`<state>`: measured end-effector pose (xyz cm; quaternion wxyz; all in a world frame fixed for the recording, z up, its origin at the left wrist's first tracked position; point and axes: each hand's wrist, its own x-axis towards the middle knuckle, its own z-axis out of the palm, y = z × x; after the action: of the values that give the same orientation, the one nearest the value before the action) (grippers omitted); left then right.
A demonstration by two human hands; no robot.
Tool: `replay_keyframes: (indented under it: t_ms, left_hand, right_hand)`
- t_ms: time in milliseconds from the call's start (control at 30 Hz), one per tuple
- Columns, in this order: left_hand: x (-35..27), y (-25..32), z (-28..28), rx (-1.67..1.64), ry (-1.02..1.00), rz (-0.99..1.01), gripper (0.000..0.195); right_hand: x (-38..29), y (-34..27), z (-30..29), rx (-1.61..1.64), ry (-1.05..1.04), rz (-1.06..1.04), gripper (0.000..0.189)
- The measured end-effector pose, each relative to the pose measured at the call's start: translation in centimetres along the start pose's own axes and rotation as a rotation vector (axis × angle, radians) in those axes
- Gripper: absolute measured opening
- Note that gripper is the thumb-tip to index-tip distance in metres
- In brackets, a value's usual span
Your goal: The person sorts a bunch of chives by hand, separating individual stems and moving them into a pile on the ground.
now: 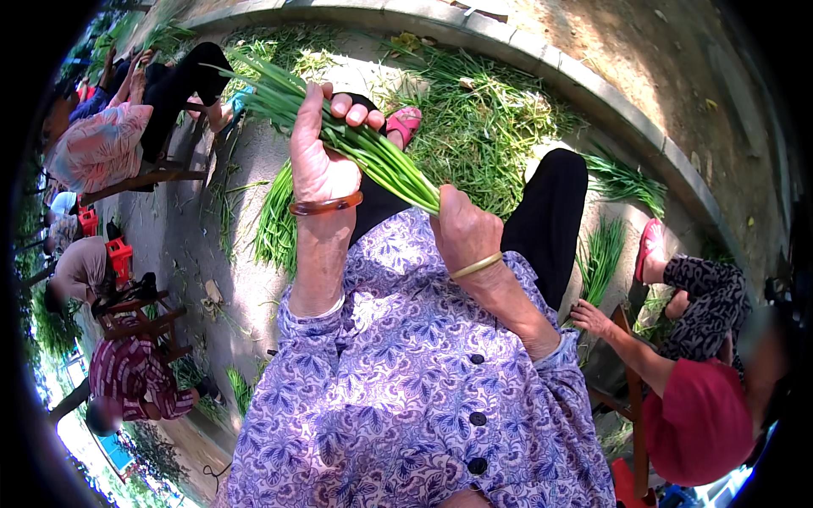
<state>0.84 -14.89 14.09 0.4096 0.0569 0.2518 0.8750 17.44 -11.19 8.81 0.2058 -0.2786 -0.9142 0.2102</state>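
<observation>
A bundle of long green chives slants across the space above my lap, its leafy tops at the upper left. My left hand is wrapped around the middle, fingertips curled over the stalks, with an amber-coloured bangle at the wrist. Closed in a fist, my right hand grips the pale stem ends and hides their tips; a gold-coloured bangle circles that wrist. Below my left hand, another heap of chives lies on the ground, partly hidden by my forearm.
Loose green trimmings cover the ground beyond my knees, up to a curved concrete kerb. At right, a co-worker's hand reaches near a chive bunch; another bunch lies beyond. Several people sit at left, some on wooden chairs.
</observation>
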Motion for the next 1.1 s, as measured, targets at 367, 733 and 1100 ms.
replay_keyframes:
  t_ms: [367,733,1100]
  left_hand:
    - [1.0,1.0,3.4,0.237,-0.157,-0.073,0.024]
    - [-0.2,2.3,6.0,0.941,-0.294,-0.648,0.028]
    - [-5.2,1.9,-1.5,0.845,-0.063,-1.145,0.024]
  right_hand:
    - [0.5,-1.3,0.2,0.193,0.014,0.025,0.021]
    - [0.7,0.3,-1.1,0.628,-0.294,-0.213,0.050]
    - [-0.5,6.1,-4.0,1.038,-0.487,0.254,0.014]
